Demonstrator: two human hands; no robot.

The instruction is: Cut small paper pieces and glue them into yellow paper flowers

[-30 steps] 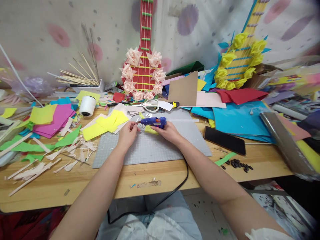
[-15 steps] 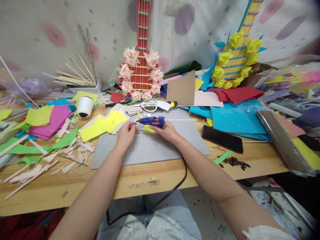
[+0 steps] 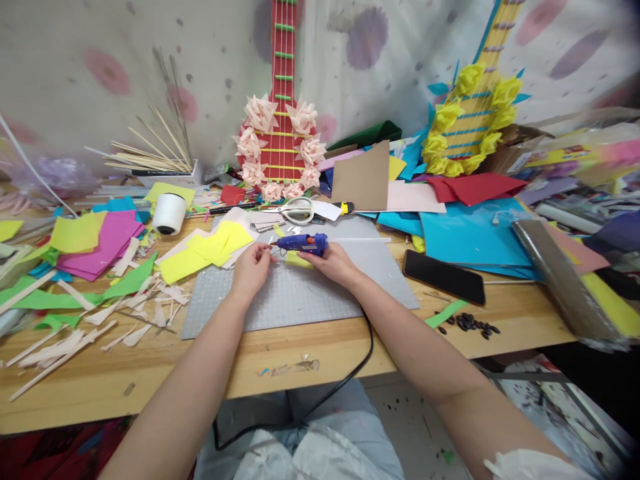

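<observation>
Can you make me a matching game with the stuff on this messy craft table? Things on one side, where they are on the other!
Things:
1. glue gun
2. scissors
3. black phone
4. white roll

Places:
A. left of the grey mat, beside pink paper
B. in the right hand, over the grey mat
C. right of the mat, on bare wood
D. behind the mat, before the red paper guitar

Pairs: 1-B, 2-D, 3-C, 4-A
</observation>
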